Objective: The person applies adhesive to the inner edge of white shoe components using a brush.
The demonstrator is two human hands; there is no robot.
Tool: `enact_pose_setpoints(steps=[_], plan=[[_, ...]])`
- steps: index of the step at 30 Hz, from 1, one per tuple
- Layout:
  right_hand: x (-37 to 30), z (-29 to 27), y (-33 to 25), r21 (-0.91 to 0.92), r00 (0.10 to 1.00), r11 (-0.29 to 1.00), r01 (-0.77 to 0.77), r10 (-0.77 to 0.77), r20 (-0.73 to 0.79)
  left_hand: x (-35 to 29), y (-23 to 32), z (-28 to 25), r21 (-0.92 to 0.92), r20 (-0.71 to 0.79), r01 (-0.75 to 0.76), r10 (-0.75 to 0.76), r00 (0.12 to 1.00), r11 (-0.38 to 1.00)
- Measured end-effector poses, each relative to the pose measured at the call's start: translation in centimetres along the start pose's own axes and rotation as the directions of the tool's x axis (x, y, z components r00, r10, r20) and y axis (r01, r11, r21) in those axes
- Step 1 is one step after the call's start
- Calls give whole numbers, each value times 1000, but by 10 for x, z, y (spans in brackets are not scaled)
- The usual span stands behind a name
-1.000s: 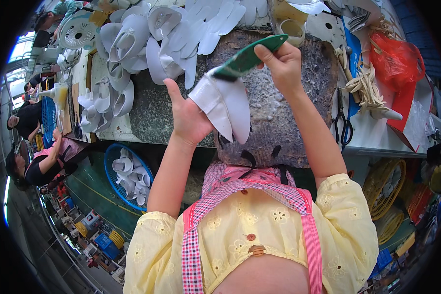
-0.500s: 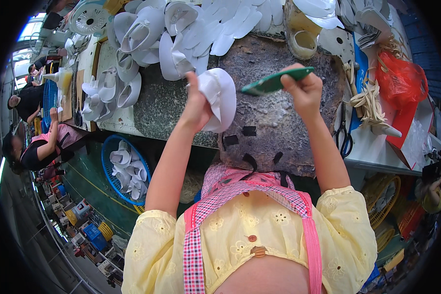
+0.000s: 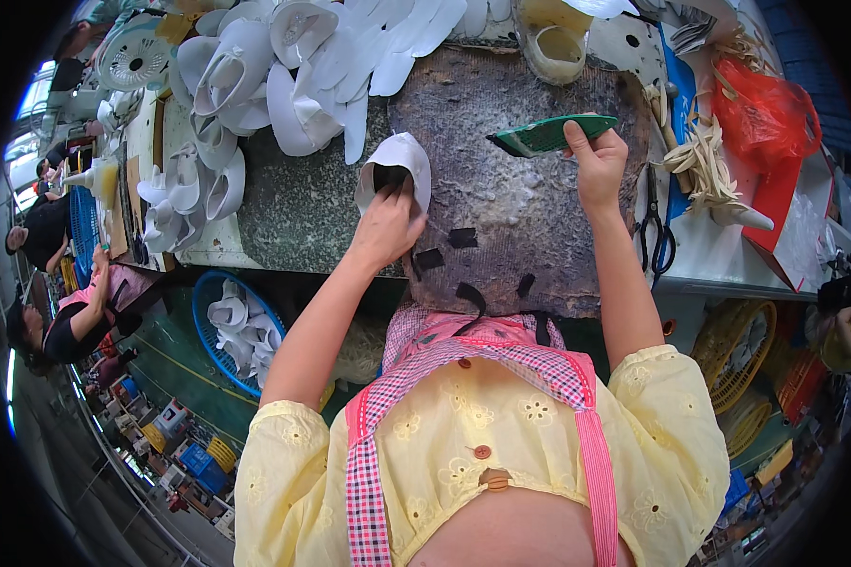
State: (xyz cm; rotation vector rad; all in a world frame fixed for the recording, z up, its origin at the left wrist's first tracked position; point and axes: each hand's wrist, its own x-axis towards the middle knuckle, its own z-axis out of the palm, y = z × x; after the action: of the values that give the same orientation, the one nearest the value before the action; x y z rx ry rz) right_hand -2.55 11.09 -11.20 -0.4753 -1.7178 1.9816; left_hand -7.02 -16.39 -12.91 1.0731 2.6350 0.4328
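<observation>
White cupped piece (image 3: 408,154) straddled the left edge of the stained mat (image 3: 539,250) in my remote head view, the left hand (image 3: 388,231) with fingers inside it, their grip hidden, while the right hand (image 3: 599,168) clasped a green tool (image 3: 553,136) above the mat, apart from the piece. Left of the mat, more pieces (image 3: 303,106) lay heaped, others in a blue basket (image 3: 199,326); which were finished, I couldn't tell.

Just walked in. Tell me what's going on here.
A person's left hand has its fingers in the opening of a cupped white piece; their grip inside is hidden. The right hand holds a flat green brush-like tool over the rough work board, apart from that piece. More white pieces lie heaped beyond the left hand, and scissors lie to the right.
</observation>
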Motion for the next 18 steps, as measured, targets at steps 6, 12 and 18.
enact_pose_setpoints(steps=[6,12,18], plan=[[-13,9,-13,121,998,990,-70,68,15,8,-2,-38,-659,285,454,-360,888,600],[-33,51,-25,270,969,944,-188,134,206,20,8,-36,-885,349,442,-418,839,148],[-35,70,-11,150,951,945,-291,267,159,32,33,-44,-884,461,435,-466,755,-170]])
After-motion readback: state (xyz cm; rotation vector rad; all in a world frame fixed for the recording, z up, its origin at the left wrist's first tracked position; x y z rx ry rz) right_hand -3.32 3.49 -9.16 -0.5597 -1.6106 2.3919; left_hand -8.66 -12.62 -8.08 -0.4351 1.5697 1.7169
